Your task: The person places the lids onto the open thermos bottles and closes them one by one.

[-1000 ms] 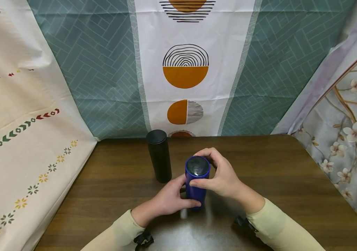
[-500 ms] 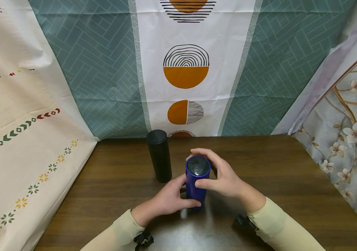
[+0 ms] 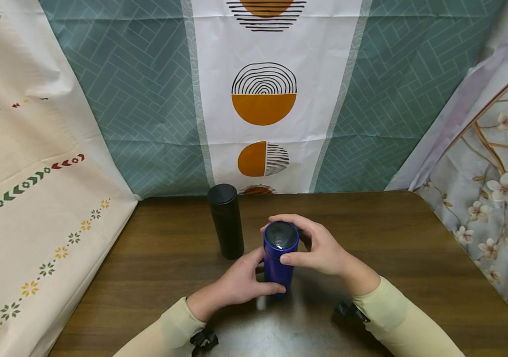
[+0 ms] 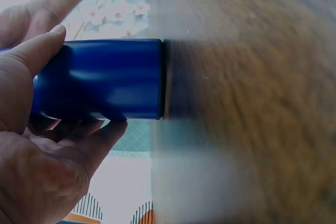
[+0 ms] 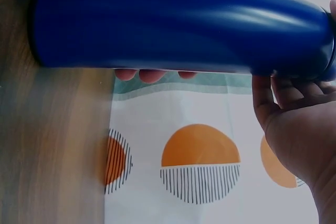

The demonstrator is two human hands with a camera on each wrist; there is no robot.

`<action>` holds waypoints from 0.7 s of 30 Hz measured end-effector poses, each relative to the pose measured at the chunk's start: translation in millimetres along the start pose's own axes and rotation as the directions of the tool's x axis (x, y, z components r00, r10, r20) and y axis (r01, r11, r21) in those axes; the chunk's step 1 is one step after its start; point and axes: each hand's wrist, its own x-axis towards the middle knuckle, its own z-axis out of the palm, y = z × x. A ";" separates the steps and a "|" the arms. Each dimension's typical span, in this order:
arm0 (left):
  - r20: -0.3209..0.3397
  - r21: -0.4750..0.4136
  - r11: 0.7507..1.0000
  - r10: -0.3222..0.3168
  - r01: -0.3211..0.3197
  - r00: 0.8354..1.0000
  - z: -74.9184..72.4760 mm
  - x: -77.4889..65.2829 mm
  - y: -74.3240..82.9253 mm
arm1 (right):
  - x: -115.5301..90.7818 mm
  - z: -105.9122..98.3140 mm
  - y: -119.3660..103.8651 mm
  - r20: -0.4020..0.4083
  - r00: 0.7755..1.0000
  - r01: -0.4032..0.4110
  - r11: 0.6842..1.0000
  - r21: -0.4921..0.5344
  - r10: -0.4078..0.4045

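A blue thermos bottle (image 3: 276, 270) with a glossy black top (image 3: 281, 235) stands upright on the table in the head view. My left hand (image 3: 242, 281) grips its lower body, thumb across the near side and fingers round the back. Higher up, my right hand (image 3: 318, 246) holds the blue lid, with its thumb on the near side and fingers curled behind. The bottle's base (image 4: 161, 80) sits right at the tabletop in the left wrist view. From the right wrist view, fingertips of the left hand (image 5: 149, 75) show beyond the blue body.
A black thermos bottle (image 3: 227, 223) stands behind and left of the blue one. The brown wooden table (image 3: 370, 228) runs back to a patterned cloth (image 3: 263, 114). More cloths hang along the left and right sides.
My right thumb has shifted rightward along the near side of the lid, while the fingers behind have come further left around it. The left hand and the blue bottle keep their place.
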 end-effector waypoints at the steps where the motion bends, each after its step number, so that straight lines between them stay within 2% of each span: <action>1: 0.001 -0.001 1.000 0.002 -0.002 1.000 0.0 0.2 0.0 | -0.2 -0.1 -0.2 -0.009 1.000 -0.009 1.000 -0.008 0.009; 9: 0.004 -0.005 1.000 0.001 -0.001 1.000 -0.5 0.1 1.0 | -3.0 1.8 -0.2 -0.106 0.993 -0.068 0.992 -0.108 0.057; 21: 0.001 0.011 0.999 0.033 -0.033 0.999 0.1 0.0 2.6 | -2.7 10.4 -6.6 -0.233 0.969 -0.148 0.953 -0.263 0.086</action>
